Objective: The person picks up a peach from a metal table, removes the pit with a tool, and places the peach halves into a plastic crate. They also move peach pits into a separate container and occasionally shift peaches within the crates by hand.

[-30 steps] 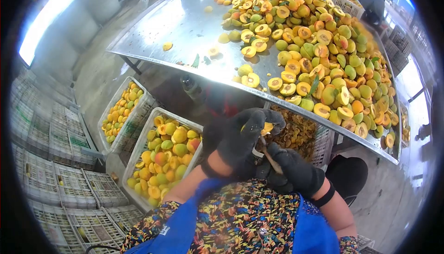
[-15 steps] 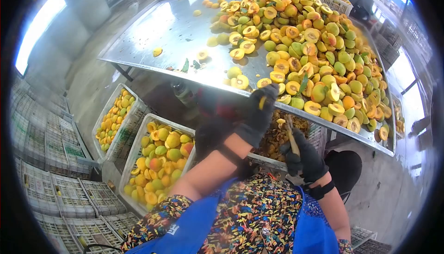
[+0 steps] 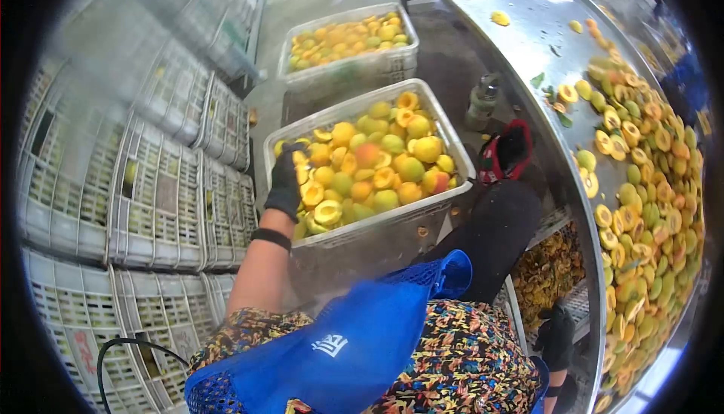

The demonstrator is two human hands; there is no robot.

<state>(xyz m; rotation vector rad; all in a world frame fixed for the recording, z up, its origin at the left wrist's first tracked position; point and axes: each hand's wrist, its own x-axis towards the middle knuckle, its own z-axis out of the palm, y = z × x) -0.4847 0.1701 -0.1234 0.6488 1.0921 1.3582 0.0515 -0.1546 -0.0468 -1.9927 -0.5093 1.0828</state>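
My left hand (image 3: 285, 182), in a black glove, reaches over the left rim of a white crate (image 3: 362, 227). Its fingers look loosely spread beside halved yellow-orange fruit (image 3: 312, 193), with nothing clearly gripped. The crate is full of halved fruit, some with hollow centres. Low at the right, my right hand (image 3: 556, 336), also gloved in black, is beside a bin of brown-yellow pits and scraps (image 3: 549, 267), near the metal table's edge. Its fingers are too dark to make out, and no tool can be seen in it.
Another crate of fruit (image 3: 347, 39) stands behind. The metal table (image 3: 520, 56) on the right bears a large fruit heap (image 3: 656, 240). Stacked white crates (image 3: 158, 195) line the left. A bottle (image 3: 481, 102) and a red-and-black shoe (image 3: 507, 151) are beside the full crate.
The view has swung left and down. My left hand has moved from the table edge to the fruit crate. The tool seen in my right hand earlier is no longer visible.
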